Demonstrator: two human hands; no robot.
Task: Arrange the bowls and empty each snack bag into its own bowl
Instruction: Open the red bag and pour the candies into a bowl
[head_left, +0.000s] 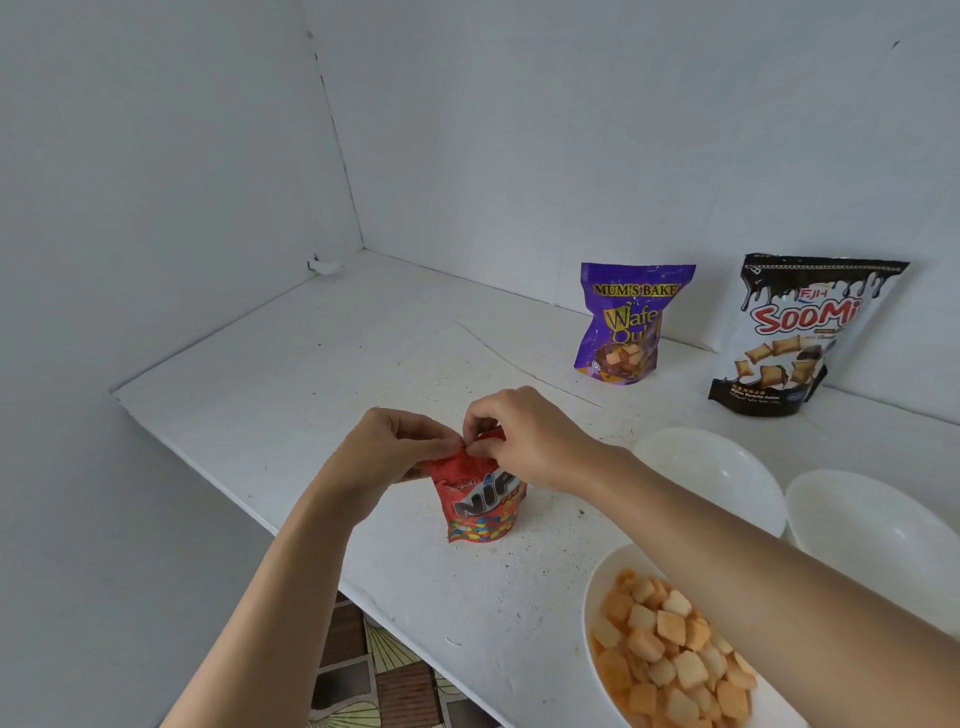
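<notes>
Head view, roughly a third done by my reckoning: you have one filled bowl (590, 597), your left grip (387, 449) and right grip (524, 441) pinching the red bag (480, 512) at its top on the worktop (311, 374), and the purple bag (631, 325), black bag (795, 343) and two empty bowls (717, 467) waiting.

So the red Nips bag (480, 512) is standing upright on the white counter (291, 395), its crumpled top edge pinched between the left hand (387, 449) and the right hand (524, 441). Further back, the purple Mum's Bake wafer bag (631, 325) stands upright too, and the black-and-white Soomi bag (800, 338) is just to its right, both tops looking closed. Three white bowls sit in a cluster on the right: the nearest bowl (597, 597) is piled with orange and pale square snacks (675, 654), while the middle bowl (717, 467) and the right bowl (872, 525) show only bare white insides.
</notes>
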